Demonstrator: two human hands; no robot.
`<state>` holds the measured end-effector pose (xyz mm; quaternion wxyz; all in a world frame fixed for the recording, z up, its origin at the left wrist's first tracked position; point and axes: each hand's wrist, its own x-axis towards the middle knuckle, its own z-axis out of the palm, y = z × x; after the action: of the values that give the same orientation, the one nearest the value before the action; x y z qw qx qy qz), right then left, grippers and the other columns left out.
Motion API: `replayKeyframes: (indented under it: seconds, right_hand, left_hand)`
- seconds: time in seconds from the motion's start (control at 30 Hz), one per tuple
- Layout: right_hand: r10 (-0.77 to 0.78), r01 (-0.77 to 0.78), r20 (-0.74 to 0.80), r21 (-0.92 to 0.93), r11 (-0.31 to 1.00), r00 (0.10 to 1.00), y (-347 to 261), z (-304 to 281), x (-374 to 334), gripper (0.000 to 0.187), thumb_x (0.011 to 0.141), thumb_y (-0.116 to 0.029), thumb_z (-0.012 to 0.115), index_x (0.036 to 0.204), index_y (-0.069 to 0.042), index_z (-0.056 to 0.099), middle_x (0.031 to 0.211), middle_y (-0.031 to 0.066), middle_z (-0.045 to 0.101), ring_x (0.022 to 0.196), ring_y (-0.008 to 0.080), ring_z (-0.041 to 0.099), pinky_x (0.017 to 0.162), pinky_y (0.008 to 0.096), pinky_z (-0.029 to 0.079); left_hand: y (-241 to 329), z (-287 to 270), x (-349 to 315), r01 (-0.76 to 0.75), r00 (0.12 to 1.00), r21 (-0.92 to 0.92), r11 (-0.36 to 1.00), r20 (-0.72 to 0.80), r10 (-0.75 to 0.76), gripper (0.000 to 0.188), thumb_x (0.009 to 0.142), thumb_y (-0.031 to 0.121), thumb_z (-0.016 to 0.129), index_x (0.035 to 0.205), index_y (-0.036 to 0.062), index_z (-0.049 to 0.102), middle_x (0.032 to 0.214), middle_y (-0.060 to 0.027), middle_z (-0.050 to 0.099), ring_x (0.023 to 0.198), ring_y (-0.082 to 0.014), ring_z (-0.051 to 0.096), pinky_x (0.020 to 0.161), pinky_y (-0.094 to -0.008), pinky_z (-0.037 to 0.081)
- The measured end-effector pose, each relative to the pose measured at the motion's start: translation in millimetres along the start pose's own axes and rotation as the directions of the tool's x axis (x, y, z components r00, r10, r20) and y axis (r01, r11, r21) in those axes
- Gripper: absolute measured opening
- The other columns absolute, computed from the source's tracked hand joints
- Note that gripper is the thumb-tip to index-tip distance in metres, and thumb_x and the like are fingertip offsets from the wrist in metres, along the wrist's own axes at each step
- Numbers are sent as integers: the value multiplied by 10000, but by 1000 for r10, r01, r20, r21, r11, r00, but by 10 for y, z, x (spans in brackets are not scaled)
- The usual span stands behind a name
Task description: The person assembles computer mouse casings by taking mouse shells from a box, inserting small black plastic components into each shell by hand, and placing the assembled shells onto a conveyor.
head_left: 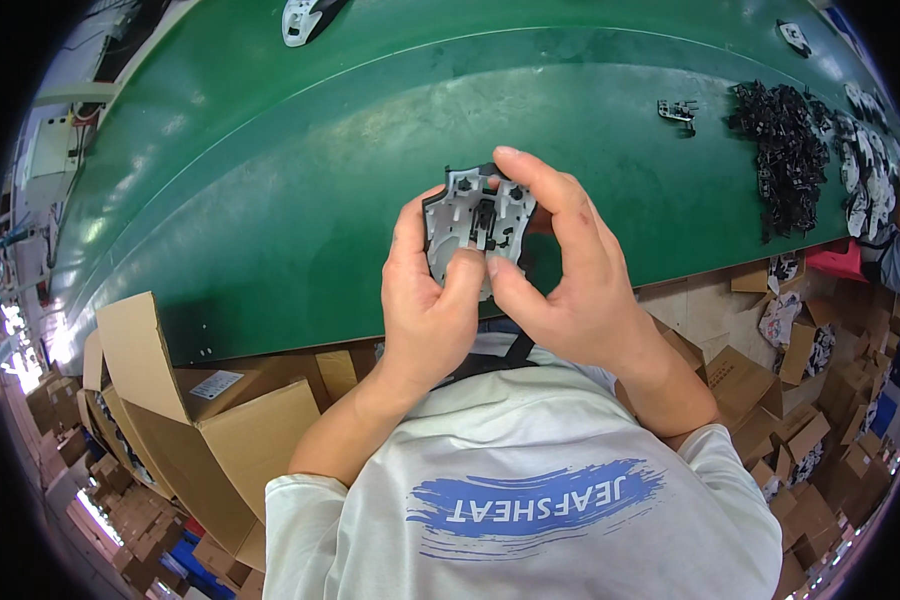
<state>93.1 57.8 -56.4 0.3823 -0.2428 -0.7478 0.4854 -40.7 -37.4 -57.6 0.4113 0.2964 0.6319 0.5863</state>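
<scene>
Between my two hands is a white and black plastic mouse shell [450, 222], its hollow inner side facing up. Posts and a small black part [483, 218] show inside it. My left hand [425, 295] grips the shell's left side, with the thumb pressed on its lower inner part. On the other side my right hand [575, 265] holds it, the index finger curled over the top corner and the thumb beside the left thumb. The shell's underside is hidden from me.
A green work table [320, 200] spreads ahead. At its right lie a pile of black plastic parts [785, 150], a row of white shells [863, 180] and one loose black part [678, 114]. A white and black shell [305, 20] sits far off. An open cardboard box [195, 420] stands at left.
</scene>
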Motion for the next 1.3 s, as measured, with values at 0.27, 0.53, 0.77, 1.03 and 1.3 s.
replayKeyframes:
  seconds: [0.27, 0.53, 0.77, 1.03, 1.3]
  right_hand:
    - [-105, 95, -32, -221, 971, 994, 79, 74, -73, 728, 818, 70, 675, 1521, 2, 498, 1376, 182, 651, 1014, 335, 692, 803, 404, 598]
    - [-43, 43, 0, -191, 981, 999, 132, 141, -155, 706, 843, 90, 634, 1526, 14, 473, 1433, 164, 620, 1037, 346, 654, 834, 416, 576]
    - [50, -47, 13, -171, 984, 999, 210, 150, -213, 705, 855, 85, 626, 1535, -28, 480, 1381, 180, 635, 1005, 363, 649, 836, 424, 579]
    - [-111, 112, 23, -78, 991, 994, 252, 33, -181, 697, 835, 78, 703, 1496, -90, 557, 1300, 178, 642, 1047, 342, 692, 864, 422, 605]
    - [-417, 412, -18, -121, 903, 909, 184, -253, -194, 495, 762, -110, 895, 1231, -143, 738, 1166, 90, 721, 995, 259, 729, 937, 461, 601]
  left_hand:
    - [-116, 11, -33, -170, 984, 256, 952, -8, 178, 438, 953, -5, 565, 1390, -24, 537, 1117, -146, 732, 977, -206, 708, 874, -360, 564]
    - [-246, -3, -67, -186, 982, 306, 934, 27, 187, 405, 975, -7, 537, 1376, -58, 498, 1114, -199, 705, 960, -315, 703, 854, -435, 557]
    - [-340, 17, -59, -192, 981, 349, 917, 34, 192, 397, 987, 0, 530, 1377, -58, 486, 1125, -220, 705, 974, -346, 706, 877, -449, 551]
    - [-298, -65, -185, -435, 898, 447, 782, 147, 416, 468, 987, -95, 505, 1449, -39, 457, 1311, -156, 599, 1106, -210, 627, 969, -340, 529]
    - [-389, -116, -28, -868, 451, 364, 337, 298, 841, 717, 854, 190, 928, 1354, 105, 421, 1228, -160, 484, 942, -341, 715, 762, -409, 661]
